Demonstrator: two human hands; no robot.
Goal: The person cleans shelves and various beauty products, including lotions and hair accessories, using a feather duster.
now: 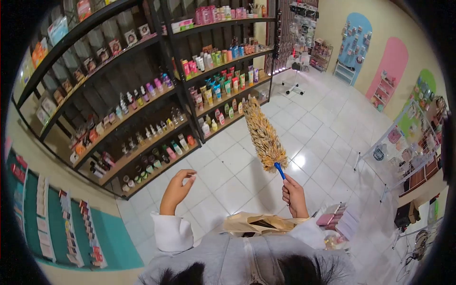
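My right hand (295,198) is wrapped round the blue handle of a duster (264,135). Its fluffy tan and brown head is raised, pointing away from me toward the shelves, over the tiled floor. My left hand (178,191) hovers to the left with loosely bent fingers and nothing in it. Close to my body, between the two forearms, is a brown paper bag (259,222) with its top open; I cannot see what is inside.
Black-framed shelves (142,107) with wooden boards carry rows of bottles, tubes and jars ahead and left. White floor tiles (223,183) lie before them. A wire display rack (403,137) stands right, teal wall shelving (66,223) at lower left, and pink boxes (332,216) near my right forearm.
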